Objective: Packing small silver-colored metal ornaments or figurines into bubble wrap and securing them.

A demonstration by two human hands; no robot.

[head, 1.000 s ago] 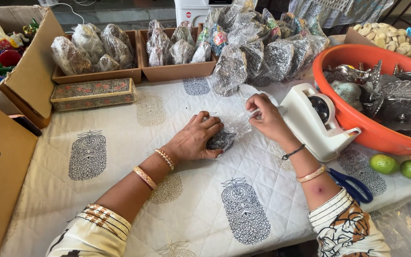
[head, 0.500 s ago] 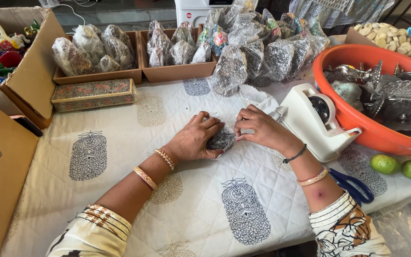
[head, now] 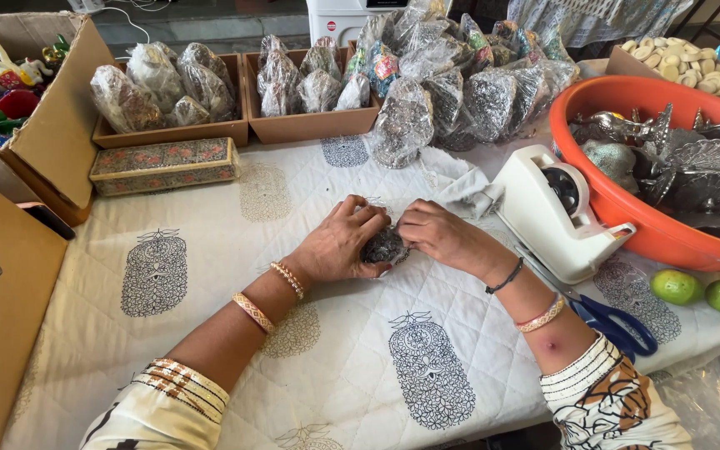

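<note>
I am watching both hands working at the middle of the desk (head: 210, 225), which is covered by a white quilted cloth with dark block prints. The left hand (head: 339, 246) is cupping a small dark object wrapped in clear film (head: 385, 246), its grip curled closed around the near and left side of the bundle. The right hand (head: 439, 236) is pressing against the bundle's right side, its fingers folded down on the film, so that grip is also closed on the same thing. The wrapped object is sitting on the cloth directly between the two hands, touching both; neither hand is nearer than the other. It looks roughly rounded, and I cannot tell a long axis, since the fingers are hiding most of it.

Just to the right of the right hand, a white tape dispenser (head: 556, 212) is standing, and blue-handled scissors (head: 614, 321) are lying by the right forearm. An orange basin (head: 627, 225) holding dark metal figures is sitting behind the dispenser, with two limes (head: 702, 292) near it. Along the far edge, wooden trays (head: 310, 125) are holding more wrapped bundles, and a painted flat box (head: 164, 165) is lying beside them.
</note>
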